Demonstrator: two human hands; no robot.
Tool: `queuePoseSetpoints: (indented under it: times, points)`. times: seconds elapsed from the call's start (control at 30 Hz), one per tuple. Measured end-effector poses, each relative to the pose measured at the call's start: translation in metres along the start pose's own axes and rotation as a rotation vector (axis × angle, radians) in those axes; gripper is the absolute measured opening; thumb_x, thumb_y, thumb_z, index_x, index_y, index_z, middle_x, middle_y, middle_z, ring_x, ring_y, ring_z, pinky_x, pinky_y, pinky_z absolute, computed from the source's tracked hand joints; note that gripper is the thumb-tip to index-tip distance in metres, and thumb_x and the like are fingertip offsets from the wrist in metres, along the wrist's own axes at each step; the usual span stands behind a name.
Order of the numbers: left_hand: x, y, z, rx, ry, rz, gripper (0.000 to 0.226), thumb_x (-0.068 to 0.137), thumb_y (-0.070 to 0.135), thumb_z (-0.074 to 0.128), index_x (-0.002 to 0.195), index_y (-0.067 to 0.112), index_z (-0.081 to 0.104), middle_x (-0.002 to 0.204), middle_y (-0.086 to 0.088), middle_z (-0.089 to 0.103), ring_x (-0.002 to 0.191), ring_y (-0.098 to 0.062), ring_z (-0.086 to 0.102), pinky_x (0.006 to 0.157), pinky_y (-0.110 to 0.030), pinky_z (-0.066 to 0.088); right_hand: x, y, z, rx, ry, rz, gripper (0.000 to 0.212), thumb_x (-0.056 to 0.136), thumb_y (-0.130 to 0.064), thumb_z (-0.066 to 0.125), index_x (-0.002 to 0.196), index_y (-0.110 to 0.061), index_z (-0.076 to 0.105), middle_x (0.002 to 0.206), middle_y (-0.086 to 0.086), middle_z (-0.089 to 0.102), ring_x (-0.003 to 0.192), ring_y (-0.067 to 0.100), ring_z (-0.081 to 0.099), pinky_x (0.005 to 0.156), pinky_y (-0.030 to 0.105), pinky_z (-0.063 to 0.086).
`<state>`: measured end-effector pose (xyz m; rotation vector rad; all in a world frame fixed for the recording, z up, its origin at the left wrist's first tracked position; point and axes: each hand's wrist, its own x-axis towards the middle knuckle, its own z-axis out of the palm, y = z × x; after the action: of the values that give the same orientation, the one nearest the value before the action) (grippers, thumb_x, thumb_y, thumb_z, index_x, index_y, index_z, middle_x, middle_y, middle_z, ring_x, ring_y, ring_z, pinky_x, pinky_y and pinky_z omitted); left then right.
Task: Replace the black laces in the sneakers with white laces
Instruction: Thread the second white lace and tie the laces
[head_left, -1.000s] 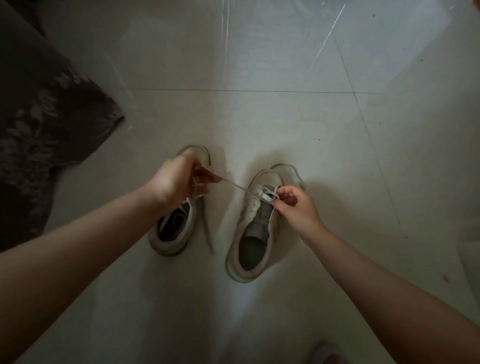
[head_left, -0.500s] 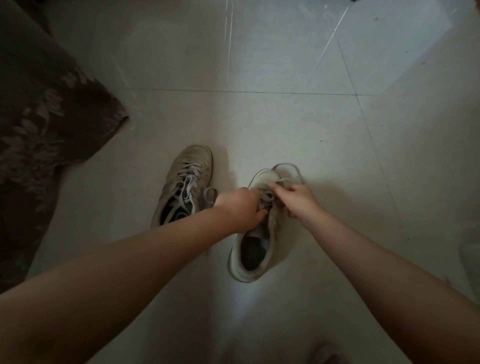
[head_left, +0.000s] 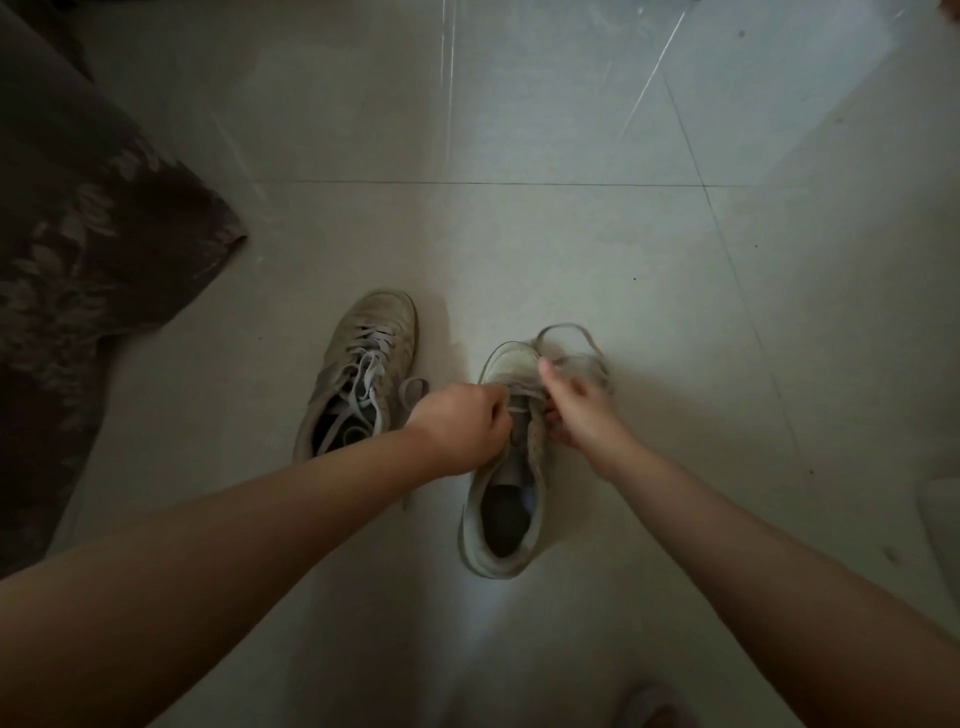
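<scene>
From the head view, both hands work at the front eyelets of the right sneaker (head_left: 501, 499), which stands on the tiled floor (head_left: 571, 249). The left hand (head_left: 460, 428) has a narrow grip, fingers curled at the white lace (head_left: 569, 345) across the tongue. The right hand (head_left: 571, 410) is blurred; it seems to pinch the same lace, but I cannot tell for sure. Slack lace loops on the floor past the toe.

The likely trouble is uneven lace ends or a skipped eyelet, since the light is dim and the hands hide the holes. A hard tug could also slide the shoe on the glossy tile.

The left sneaker (head_left: 363, 374), scuffed and matte, is already laced with flat pale lacing. A dark leaf-patterned fabric (head_left: 88, 249) lies well apart.
</scene>
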<state>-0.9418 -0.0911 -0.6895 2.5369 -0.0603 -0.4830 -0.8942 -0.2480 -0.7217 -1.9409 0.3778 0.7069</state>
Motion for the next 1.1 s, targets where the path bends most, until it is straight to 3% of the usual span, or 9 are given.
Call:
queuePoseSetpoints:
  times: [0.1, 0.23, 0.4, 0.5, 0.57, 0.67, 0.8, 0.93, 1.1]
  points:
    - [0.0, -0.001, -0.005, -0.04, -0.067, 0.016, 0.019, 0.094, 0.024, 0.041, 0.089, 0.012, 0.055, 0.092, -0.013, 0.064, 0.084, -0.031, 0.059, 0.068, -0.032, 0.043, -0.01, 0.008, 0.006, -0.1, -0.043, -0.115, 0.049, 0.071, -0.045, 0.077, 0.103, -0.018, 0.05, 0.09, -0.003, 0.055, 0.083, 0.01, 0.055, 0.08, 0.025, 0.047]
    - [-0.003, -0.013, -0.016, -0.32, -0.184, -0.047, 0.026, 0.094, 0.019, 0.043, 0.07, 0.018, 0.051, 0.089, -0.012, 0.067, 0.083, -0.028, 0.064, 0.074, -0.039, 0.054, -0.013, 0.013, 0.001, -0.128, -0.039, -0.121, 0.057, 0.068, -0.033, 0.083, 0.108, -0.019, 0.046, 0.088, -0.003, 0.05, 0.079, 0.009, 0.051, 0.072, 0.021, 0.046]
    - [-0.016, -0.036, -0.018, -0.716, -0.345, -0.153, 0.025, 0.099, 0.015, 0.04, 0.09, 0.006, 0.06, 0.102, -0.005, 0.07, 0.1, -0.019, 0.065, 0.088, -0.032, 0.054, -0.015, 0.015, 0.0, -0.07, -0.065, -0.114, 0.05, 0.072, -0.035, 0.08, 0.11, -0.019, 0.052, 0.093, -0.005, 0.055, 0.085, 0.008, 0.055, 0.071, 0.019, 0.044]
    - [-0.019, -0.042, -0.02, -0.399, -0.313, -0.075, 0.024, 0.098, 0.026, 0.044, 0.083, 0.015, 0.058, 0.081, 0.007, 0.063, 0.078, -0.008, 0.06, 0.07, -0.02, 0.048, -0.011, 0.012, -0.005, -0.017, -0.061, -0.072, 0.044, 0.078, -0.045, 0.071, 0.111, -0.018, 0.059, 0.099, -0.006, 0.06, 0.093, 0.009, 0.057, 0.081, 0.025, 0.045]
    - [-0.019, -0.041, -0.018, -0.148, -0.275, 0.013, 0.025, 0.097, 0.033, 0.044, 0.084, 0.018, 0.058, 0.077, 0.004, 0.059, 0.073, -0.01, 0.057, 0.065, -0.022, 0.042, -0.001, 0.01, -0.009, -0.007, 0.075, -0.053, 0.03, 0.088, -0.035, 0.063, 0.109, -0.013, 0.063, 0.095, -0.003, 0.063, 0.092, 0.014, 0.059, 0.079, 0.027, 0.043]
    - [-0.02, -0.039, -0.017, -0.159, -0.181, 0.042, 0.024, 0.097, 0.033, 0.046, 0.081, 0.017, 0.055, 0.077, 0.0, 0.062, 0.072, -0.015, 0.06, 0.066, -0.027, 0.045, 0.018, 0.013, -0.02, -0.279, 0.306, -0.118, 0.02, 0.086, -0.012, 0.059, 0.105, -0.011, 0.064, 0.107, 0.008, 0.062, 0.091, 0.021, 0.058, 0.076, 0.024, 0.042]
    - [-0.015, -0.032, -0.033, -0.209, -0.01, 0.086, 0.032, 0.095, 0.036, 0.049, 0.077, 0.01, 0.054, 0.062, 0.004, 0.049, 0.054, -0.007, 0.045, 0.055, -0.026, 0.036, 0.028, 0.028, -0.033, -0.618, 0.206, -0.26, 0.018, 0.082, -0.017, 0.065, 0.1, -0.014, 0.063, 0.107, 0.009, 0.056, 0.095, 0.027, 0.059, 0.085, 0.034, 0.049]
    - [-0.012, -0.031, -0.041, -0.169, -0.21, 0.052, 0.04, 0.097, 0.04, 0.042, 0.069, 0.018, 0.058, 0.051, 0.007, 0.052, 0.045, -0.004, 0.052, 0.05, -0.012, 0.039, 0.021, 0.036, -0.04, -0.678, 0.228, -0.342, 0.011, 0.083, -0.024, 0.067, 0.085, -0.022, 0.056, 0.094, -0.003, 0.049, 0.084, 0.021, 0.058, 0.074, 0.031, 0.047]
    - [-0.014, -0.03, -0.03, 0.079, -0.533, 0.036, 0.036, 0.099, 0.033, 0.038, 0.076, 0.018, 0.06, 0.073, 0.004, 0.07, 0.057, -0.006, 0.062, 0.069, -0.021, 0.049, 0.019, 0.024, -0.038, -0.656, 0.254, -0.484, 0.015, 0.085, -0.015, 0.055, 0.099, -0.013, 0.063, 0.102, 0.0, 0.051, 0.079, 0.019, 0.055, 0.068, 0.028, 0.041]
